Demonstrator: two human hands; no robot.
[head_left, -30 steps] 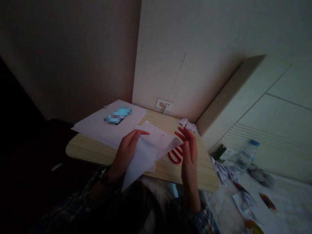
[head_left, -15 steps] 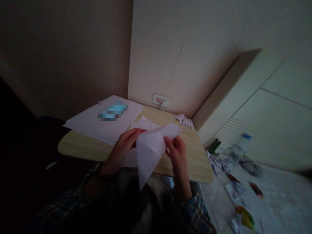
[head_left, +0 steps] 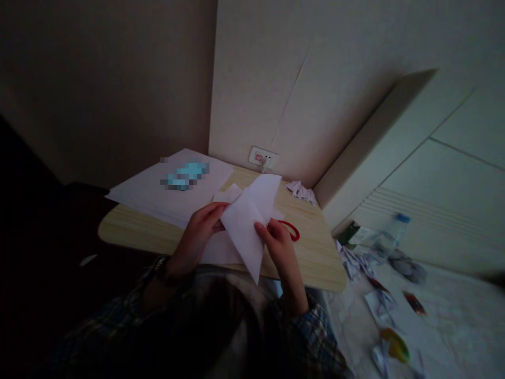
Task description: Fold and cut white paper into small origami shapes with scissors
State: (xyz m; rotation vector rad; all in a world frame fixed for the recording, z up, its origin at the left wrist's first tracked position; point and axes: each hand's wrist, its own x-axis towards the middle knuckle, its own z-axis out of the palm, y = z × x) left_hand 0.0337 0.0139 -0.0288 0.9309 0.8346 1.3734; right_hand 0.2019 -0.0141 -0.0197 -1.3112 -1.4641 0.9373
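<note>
A folded sheet of white paper (head_left: 252, 216) is held up over the small wooden table (head_left: 319, 263). My left hand (head_left: 201, 231) grips its left corner, with some fingers hidden behind the sheet. On the right side, the thumb of my right hand (head_left: 278, 242) presses on the front of the paper while the fingers are behind it. A red loop (head_left: 292, 230), perhaps a scissors handle, shows just beyond my right hand. More white paper (head_left: 223, 250) lies on the table beneath the held sheet.
Large white sheets (head_left: 145, 192) with a blurred-out blue item (head_left: 186, 175) on them cover the table's left. Folded paper pieces (head_left: 300, 192) sit at the back right, near a wall socket (head_left: 263, 157). To the right, a plastic bottle (head_left: 392, 237) stands on a pale bed-like surface (head_left: 453, 316).
The folded paper has turned in my hands, its upper part now pointing up and its lower tip swung right. My right hand has shifted slightly, showing more of the red loop.
</note>
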